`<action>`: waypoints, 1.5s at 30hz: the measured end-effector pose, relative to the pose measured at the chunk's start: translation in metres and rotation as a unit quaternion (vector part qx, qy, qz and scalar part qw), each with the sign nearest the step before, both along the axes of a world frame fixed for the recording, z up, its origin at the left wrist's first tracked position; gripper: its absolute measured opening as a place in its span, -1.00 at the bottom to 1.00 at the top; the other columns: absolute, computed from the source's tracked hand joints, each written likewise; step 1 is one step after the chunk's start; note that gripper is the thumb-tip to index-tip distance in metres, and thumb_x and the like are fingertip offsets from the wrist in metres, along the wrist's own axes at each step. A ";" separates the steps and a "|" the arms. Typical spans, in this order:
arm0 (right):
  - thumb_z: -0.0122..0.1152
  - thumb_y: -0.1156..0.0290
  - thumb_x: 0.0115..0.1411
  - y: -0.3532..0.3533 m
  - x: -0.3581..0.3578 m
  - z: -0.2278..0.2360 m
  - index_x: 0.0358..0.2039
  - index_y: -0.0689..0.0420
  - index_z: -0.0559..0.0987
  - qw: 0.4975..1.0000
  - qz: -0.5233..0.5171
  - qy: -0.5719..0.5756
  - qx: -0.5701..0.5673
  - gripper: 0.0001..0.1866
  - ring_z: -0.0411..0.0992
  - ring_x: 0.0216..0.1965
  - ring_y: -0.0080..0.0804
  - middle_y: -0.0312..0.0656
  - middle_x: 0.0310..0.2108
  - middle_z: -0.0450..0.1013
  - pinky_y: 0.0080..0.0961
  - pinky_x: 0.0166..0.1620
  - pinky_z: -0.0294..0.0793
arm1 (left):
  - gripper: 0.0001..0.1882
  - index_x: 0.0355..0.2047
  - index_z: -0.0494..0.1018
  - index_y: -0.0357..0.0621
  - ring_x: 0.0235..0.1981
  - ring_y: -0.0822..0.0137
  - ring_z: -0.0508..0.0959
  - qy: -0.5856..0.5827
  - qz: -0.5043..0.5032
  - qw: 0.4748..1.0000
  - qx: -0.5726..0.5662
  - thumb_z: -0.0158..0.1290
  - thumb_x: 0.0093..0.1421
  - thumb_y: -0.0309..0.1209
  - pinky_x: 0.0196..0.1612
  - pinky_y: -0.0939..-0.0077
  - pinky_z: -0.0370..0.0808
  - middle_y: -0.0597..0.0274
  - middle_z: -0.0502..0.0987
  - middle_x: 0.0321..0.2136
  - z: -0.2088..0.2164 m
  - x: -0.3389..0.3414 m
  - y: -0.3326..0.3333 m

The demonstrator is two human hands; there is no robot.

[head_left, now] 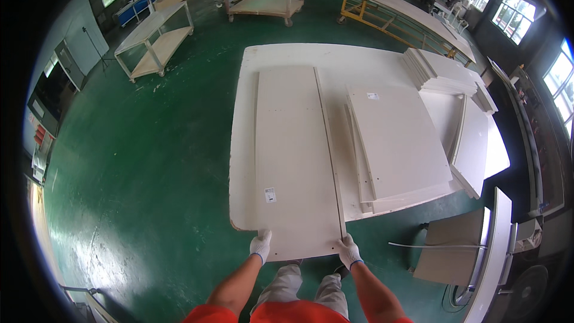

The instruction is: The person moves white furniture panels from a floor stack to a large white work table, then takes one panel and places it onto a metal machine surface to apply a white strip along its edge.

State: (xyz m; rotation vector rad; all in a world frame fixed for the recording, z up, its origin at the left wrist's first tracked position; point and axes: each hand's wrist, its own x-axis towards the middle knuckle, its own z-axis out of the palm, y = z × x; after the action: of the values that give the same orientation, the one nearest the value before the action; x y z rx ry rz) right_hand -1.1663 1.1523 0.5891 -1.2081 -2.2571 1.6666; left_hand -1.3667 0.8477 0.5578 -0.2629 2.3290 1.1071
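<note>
A long pale board (293,149) lies on the white table (244,143), its near end reaching past the table's front edge toward me. A small white label (270,195) is stuck near that end, and small dark holes show by its corners. My left hand (260,245), in a white knit glove, grips the board's near left corner. At the near right corner my right hand (348,250), gloved the same way, is closed on the edge. The fingers of both hands are partly hidden by the board. Another panel edge shows beneath its left side.
To the right lie stacked panels (397,143), with more panels (442,72) piled behind. Leaning panels (487,263) stand on the floor at my right, near a fan (529,290). Wheeled carts (158,42) and a yellow-framed table (406,15) stand farther off on the green floor.
</note>
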 end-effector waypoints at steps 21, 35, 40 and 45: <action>0.28 -0.39 0.11 -0.019 0.305 0.130 -0.33 0.12 0.74 0.896 -0.063 -0.425 0.110 -0.29 0.64 -0.21 0.06 0.03 -0.34 0.66 -0.13 -0.14 0.59 | -0.09 0.24 0.39 -0.33 0.01 0.07 0.62 -0.238 0.161 0.910 0.301 0.20 0.24 0.27 0.05 0.06 0.63 0.02 0.55 0.10 0.007 0.034 -0.026; 0.50 -0.34 -0.28 -0.103 0.496 0.337 -0.56 0.07 0.62 0.782 -0.252 -0.253 0.511 -0.33 0.52 -0.46 -0.11 -0.18 -0.57 0.50 -0.16 -0.29 0.46 | -0.10 0.40 0.28 0.13 0.33 0.04 0.34 -0.306 -0.036 0.749 0.586 -0.08 0.27 0.43 0.33 -0.06 0.39 0.21 0.34 0.35 0.144 0.045 0.122; 0.54 -0.24 -0.29 -0.110 0.570 0.300 -0.58 0.12 0.62 0.746 -0.409 -0.257 0.457 -0.38 0.51 -0.46 -0.06 -0.14 -0.57 0.49 -0.13 -0.30 0.48 | -0.07 0.42 0.24 0.08 0.34 0.02 0.33 -0.378 -0.079 0.725 0.570 -0.15 0.30 0.46 0.32 -0.03 0.40 0.21 0.32 0.37 0.228 0.128 0.256; 0.48 -0.08 -0.18 -0.061 0.660 0.299 -0.56 0.16 0.66 0.723 -0.487 -0.295 0.391 -0.50 0.56 -0.40 0.02 -0.02 -0.52 0.55 -0.10 -0.27 0.52 | -0.04 0.47 0.16 0.09 0.39 0.02 0.27 -0.392 -0.174 0.728 0.535 -0.25 0.33 0.49 0.35 -0.06 0.34 0.22 0.27 0.41 0.238 0.238 0.395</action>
State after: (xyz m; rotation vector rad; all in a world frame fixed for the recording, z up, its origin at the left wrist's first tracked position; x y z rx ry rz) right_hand -0.5060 1.0911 0.8883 -2.1667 -1.5570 -0.0888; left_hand -1.1290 1.2427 0.7956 0.1431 0.7251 1.5302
